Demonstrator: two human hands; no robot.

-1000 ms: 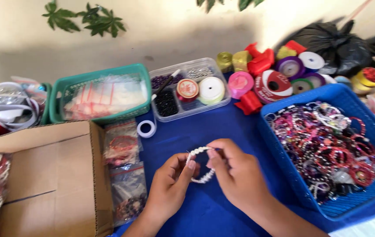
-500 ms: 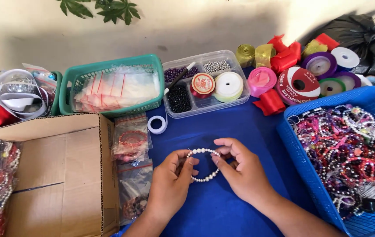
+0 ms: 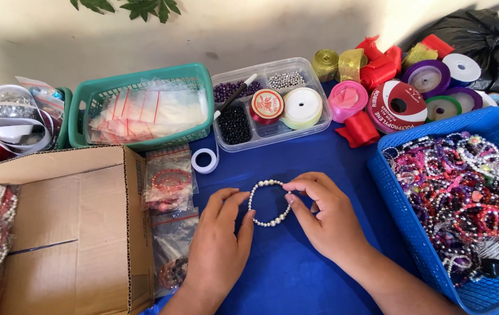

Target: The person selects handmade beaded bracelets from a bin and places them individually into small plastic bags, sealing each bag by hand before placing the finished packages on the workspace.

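A white pearl bead bracelet (image 3: pixel 268 202) lies as a ring on the blue tablecloth (image 3: pixel 296 157), between my two hands. My right hand (image 3: pixel 325 219) pinches its right side with thumb and forefinger. My left hand (image 3: pixel 220 245) rests flat on the cloth, its fingertips touching the bracelet's left side.
A blue basket (image 3: pixel 401 216) full of beaded bracelets stands at the right. An open cardboard box (image 3: pixel 62 227) is at the left, with bagged bracelets (image 3: pixel 170 184) beside it. Behind are a green basket (image 3: pixel 144 79) of small bags, a clear bead tray (image 3: pixel 272 131) and ribbon spools (image 3: pixel 398 105).
The view has shifted, so everything sits lower and further right. My hands have lowered the bracelet closer to the cloth, and the ring is spread rounder.
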